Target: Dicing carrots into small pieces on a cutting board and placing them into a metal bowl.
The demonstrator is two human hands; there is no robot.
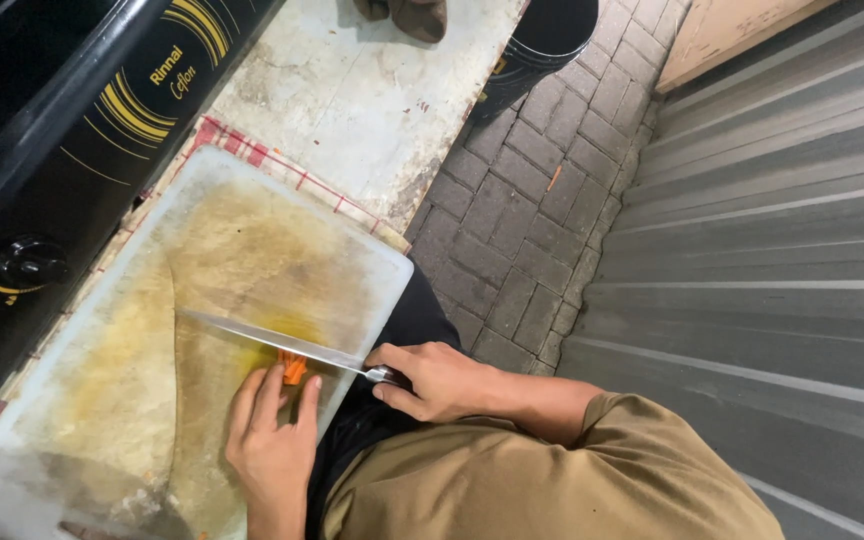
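Note:
A stained white cutting board (252, 250) lies on a checked cloth on the counter. Near its front edge sit a few orange carrot pieces (293, 368). My left hand (272, 435) rests flat on the board, its fingertips pressing on the carrot. My right hand (442, 380) grips the handle of a long kitchen knife (272, 338), whose blade lies across the board right above the carrot, tip pointing left.
A black gas stove (62, 150) with a round knob (30, 262) borders the board on the left. Worn white counter (352, 100) extends beyond it. A black bucket (542, 40) stands on the paved floor (522, 220), with a corrugated metal shutter (772, 250) to the right.

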